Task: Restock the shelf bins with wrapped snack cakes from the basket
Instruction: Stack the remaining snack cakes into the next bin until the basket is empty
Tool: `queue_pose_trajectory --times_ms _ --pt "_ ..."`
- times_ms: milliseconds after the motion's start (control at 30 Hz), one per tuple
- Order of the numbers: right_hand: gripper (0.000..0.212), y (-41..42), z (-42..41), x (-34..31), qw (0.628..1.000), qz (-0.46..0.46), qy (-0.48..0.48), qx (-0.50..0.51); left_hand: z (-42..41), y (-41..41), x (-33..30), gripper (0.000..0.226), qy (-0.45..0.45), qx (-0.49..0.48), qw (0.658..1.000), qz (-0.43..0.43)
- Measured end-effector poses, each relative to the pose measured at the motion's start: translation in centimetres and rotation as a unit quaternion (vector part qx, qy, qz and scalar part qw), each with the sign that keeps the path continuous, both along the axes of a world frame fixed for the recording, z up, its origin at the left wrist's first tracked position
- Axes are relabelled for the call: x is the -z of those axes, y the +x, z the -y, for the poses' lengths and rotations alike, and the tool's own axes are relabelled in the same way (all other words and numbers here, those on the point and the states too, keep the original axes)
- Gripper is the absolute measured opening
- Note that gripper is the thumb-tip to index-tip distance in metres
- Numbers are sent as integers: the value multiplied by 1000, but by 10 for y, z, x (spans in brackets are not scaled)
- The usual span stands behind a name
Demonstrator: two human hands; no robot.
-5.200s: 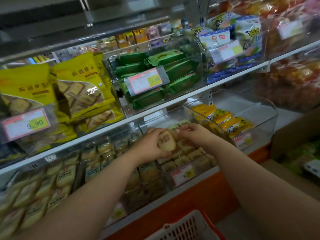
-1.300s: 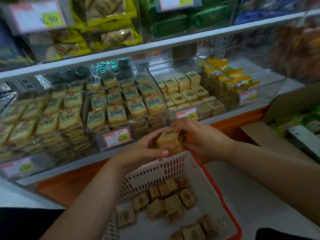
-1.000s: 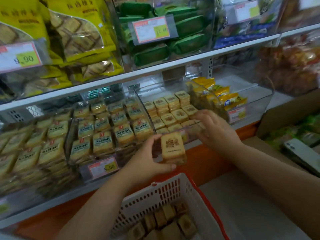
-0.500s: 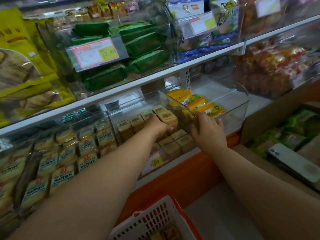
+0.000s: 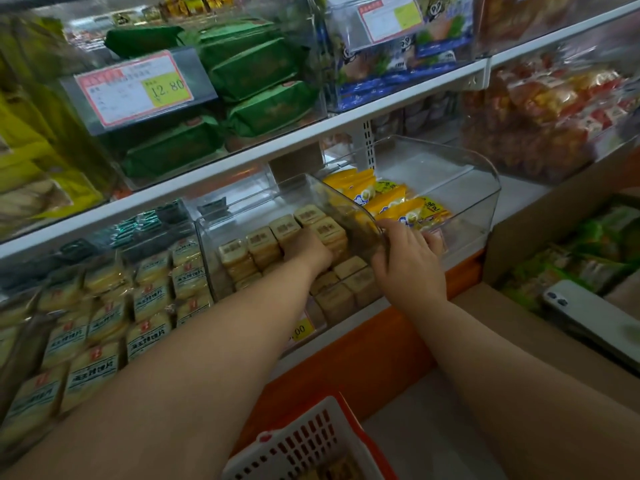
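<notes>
A clear plastic shelf bin (image 5: 349, 199) on the lower shelf holds several square, tan wrapped snack cakes in rows. My left hand (image 5: 308, 249) reaches into this bin and holds a wrapped snack cake (image 5: 329, 232) at the top of a stack near the right wall. My right hand (image 5: 407, 258) rests on the bin's front right corner, fingers curled over its rim. The white and red basket (image 5: 304, 441) sits at the bottom edge, with a few cakes just visible inside.
A neighbouring clear bin (image 5: 485, 188) holds yellow snack packs. Bins of labelled cakes (image 5: 100, 323) fill the left. Green packs (image 5: 256, 67) and a price tag (image 5: 138, 86) sit on the upper shelf. A cardboard box (image 5: 568, 209) and a phone (image 5: 588, 313) lie at right.
My left hand has pushed the cake a little deeper into the bin, onto the stack. The view has shifted slightly; my right hand stays at the bin's front corner.
</notes>
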State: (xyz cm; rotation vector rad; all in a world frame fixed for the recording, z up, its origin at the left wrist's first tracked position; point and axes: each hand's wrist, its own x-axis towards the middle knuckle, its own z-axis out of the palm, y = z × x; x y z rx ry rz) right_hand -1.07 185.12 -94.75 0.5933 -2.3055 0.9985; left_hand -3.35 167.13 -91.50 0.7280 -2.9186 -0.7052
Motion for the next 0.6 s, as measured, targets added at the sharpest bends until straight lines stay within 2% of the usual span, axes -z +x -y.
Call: queue_pose_trajectory --times_ms 200,333,433,533,600 --pt "36 2 -3 -4 999 7 40 -7 -4 7 -4 55 18 11 1000 3" --pt "40 15 -12 -11 995 2 95 -17 -9 29 -14 49 36 59 997 -17" --pt "38 39 -16 -13 993 -59 102 -28 -19 74 -19 47 -5 74 991 -113" --pt "30 69 -10 -13 989 -92 94 -67 -24 143 -15 31 -85 138 948 -273" --pt "23 97 1 -8 986 -73 99 -110 -18 191 -1 25 -126 164 922 -327"
